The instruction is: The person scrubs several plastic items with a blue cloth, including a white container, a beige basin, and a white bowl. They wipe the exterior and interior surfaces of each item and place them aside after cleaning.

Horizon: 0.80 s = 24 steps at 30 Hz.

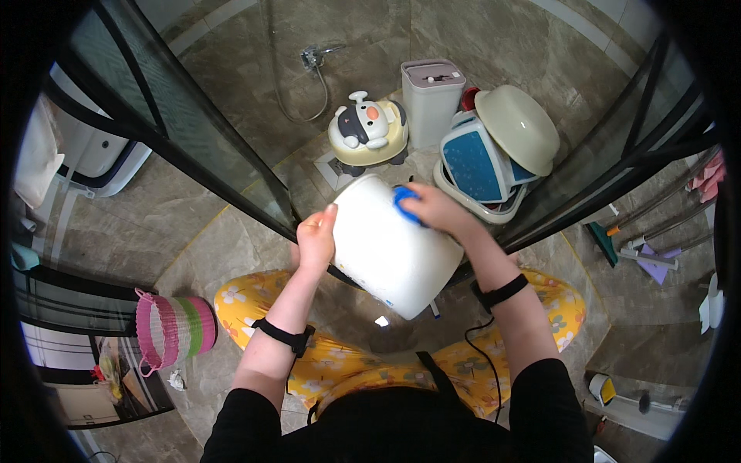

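My left hand grips the left side of a large white plastic bin or tub, which is held tilted in front of me. My right hand presses a blue scrubber or cloth against the upper right of its white surface. A few small coloured marks show on the lower part of this white surface. Behind it stands a cream toy-like child's seat with a penguin figure. The inside of the white container is hidden from view.
Black-framed glass doors stand on both sides. A lidded bin and stacked basins are behind. A pink and green woven basket sits at left; a green-headed floor squeegee and other long-handled tools are at right.
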Available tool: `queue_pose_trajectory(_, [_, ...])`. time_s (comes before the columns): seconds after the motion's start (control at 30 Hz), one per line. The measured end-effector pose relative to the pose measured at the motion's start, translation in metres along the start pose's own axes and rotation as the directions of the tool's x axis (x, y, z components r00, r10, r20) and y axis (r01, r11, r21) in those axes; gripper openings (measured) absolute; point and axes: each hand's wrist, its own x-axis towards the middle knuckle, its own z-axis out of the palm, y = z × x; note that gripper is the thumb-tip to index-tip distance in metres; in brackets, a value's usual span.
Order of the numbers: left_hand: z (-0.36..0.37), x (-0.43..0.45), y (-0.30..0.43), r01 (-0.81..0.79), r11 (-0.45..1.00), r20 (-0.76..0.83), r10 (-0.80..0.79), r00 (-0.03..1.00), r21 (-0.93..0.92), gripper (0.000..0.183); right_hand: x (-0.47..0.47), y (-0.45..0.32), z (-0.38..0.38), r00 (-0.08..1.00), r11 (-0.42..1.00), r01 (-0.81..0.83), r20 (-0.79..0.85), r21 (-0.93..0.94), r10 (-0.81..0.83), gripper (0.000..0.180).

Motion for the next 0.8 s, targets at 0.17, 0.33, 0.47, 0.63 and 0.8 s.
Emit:
queue_pose_trajectory(0.17, [0.010, -0.006, -0.007, 0.024, 0.965, -0.019, -0.020, 1.000, 0.261, 0.045, -0.012, -0.003, 0.087, 0.728, 0.539, 0.460, -0.048, -0.706, -0.684, 0.057])
queue_pose_trajectory(0.33, [0.006, 0.002, 0.002, 0.171, 0.953, -0.156, -0.214, 0.964, -0.249, 0.037, -0.002, -0.006, 0.069, 0.618, 0.387, 0.343, -0.105, -0.856, -0.779, 0.050])
queue_pose_trajectory(0.47, [0.013, 0.008, 0.003, 0.236, 0.857, -0.210, -0.362, 0.908, -0.458, 0.039, 0.005, -0.001, 0.063, 0.571, 0.568, 0.101, -0.420, -0.817, -0.706, 0.042])
queue_pose_trajectory(0.63, [0.033, 0.004, -0.018, 0.558, 0.718, -0.023, -0.622, 0.783, -0.415, 0.033, 0.007, 0.019, 0.110, 0.601, 0.554, 0.386, -0.255, -0.738, -0.758, 0.035])
queue_pose_trajectory(0.8, [0.028, -0.006, -0.023, 0.593, 0.451, 0.185, -0.671, 0.718, -0.666, 0.026, 0.030, 0.030, 0.086, 0.626, 0.593, 0.500, -0.210, -0.632, -0.751, 0.034])
